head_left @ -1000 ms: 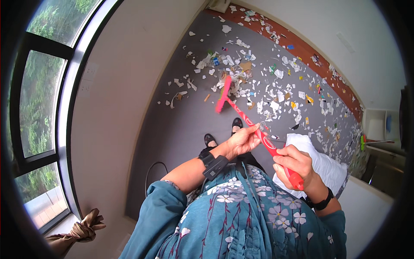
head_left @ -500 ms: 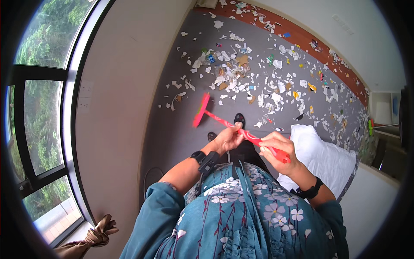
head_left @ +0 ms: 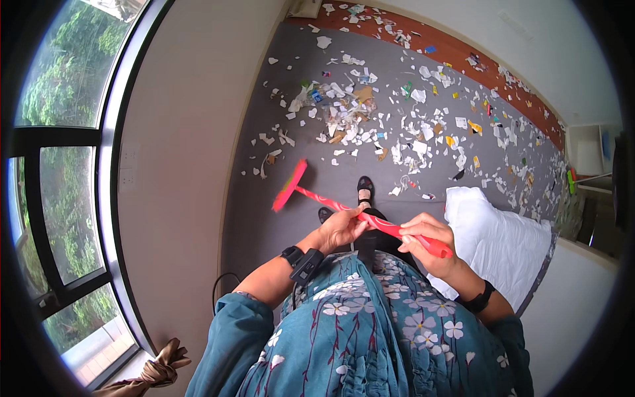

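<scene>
A red broom [head_left: 319, 200] with pale swirls on its handle slants across in front of me. Its bristle head [head_left: 290, 185] is at the left, over or on the grey floor; I cannot tell whether it touches. My left hand [head_left: 342, 227] is closed round the middle of the handle. Near the handle's top end, my right hand [head_left: 430, 245] grips it with fingers wrapped over. Beyond the broom head lies a loose heap of paper scraps and wrappers [head_left: 347, 112], apart from the bristles.
Torn white paper and coloured wrappers are strewn over the grey floor [head_left: 278, 142] and the reddish-brown strip [head_left: 450, 53] at its far edge. A white quilt [head_left: 493, 245] lies at my right. Wall and window [head_left: 66, 205] stand at the left. My shoes [head_left: 365, 187] are below the broom.
The broom head has swung left and a little toward me, away from the scraps. Both hands keep their hold on the handle; the left has shifted slightly left.
</scene>
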Demonstrator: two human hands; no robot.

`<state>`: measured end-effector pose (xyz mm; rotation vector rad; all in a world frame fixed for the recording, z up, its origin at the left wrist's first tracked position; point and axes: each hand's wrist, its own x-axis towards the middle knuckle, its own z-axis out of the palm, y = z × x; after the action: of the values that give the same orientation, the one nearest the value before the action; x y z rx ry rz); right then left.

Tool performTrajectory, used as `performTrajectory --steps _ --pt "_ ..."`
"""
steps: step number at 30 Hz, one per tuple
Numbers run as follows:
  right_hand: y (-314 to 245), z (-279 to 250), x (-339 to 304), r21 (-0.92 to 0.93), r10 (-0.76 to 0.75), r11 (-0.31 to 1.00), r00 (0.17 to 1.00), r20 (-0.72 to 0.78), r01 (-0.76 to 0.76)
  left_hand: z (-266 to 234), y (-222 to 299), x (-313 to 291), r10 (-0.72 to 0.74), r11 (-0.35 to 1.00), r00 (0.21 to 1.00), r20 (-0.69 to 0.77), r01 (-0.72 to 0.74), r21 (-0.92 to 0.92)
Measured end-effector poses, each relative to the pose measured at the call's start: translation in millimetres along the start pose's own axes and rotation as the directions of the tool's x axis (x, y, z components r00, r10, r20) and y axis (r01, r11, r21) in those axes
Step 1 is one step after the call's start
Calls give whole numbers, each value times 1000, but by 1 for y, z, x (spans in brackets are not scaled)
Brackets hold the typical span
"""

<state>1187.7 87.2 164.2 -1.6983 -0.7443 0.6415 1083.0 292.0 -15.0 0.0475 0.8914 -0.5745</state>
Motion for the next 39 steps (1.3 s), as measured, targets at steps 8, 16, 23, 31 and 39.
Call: performTrajectory --steps 8,16,23,31,39 --pt "-17 -27 -17 -144 -4 990 998 -66 -6 37 -23 56 -83 992 985 151 96 -78" --pt "-34 -38 -17 -234 -116 967 992 -53 100 58 -12 25 -98 995 973 209 93 33" --pt "-6 -21 -13 27 64 998 993 -96 -62 30 -4 24 -148 988 984 -96 150 16" --pt "-38 -57 -19 -242 70 962 973 -222 -125 94 -14 88 -276 954 954 121 256 158" --pt "-54 -80 16 -346 -192 921 981 -4 179 118 8 45 -157 987 953 259 145 66"
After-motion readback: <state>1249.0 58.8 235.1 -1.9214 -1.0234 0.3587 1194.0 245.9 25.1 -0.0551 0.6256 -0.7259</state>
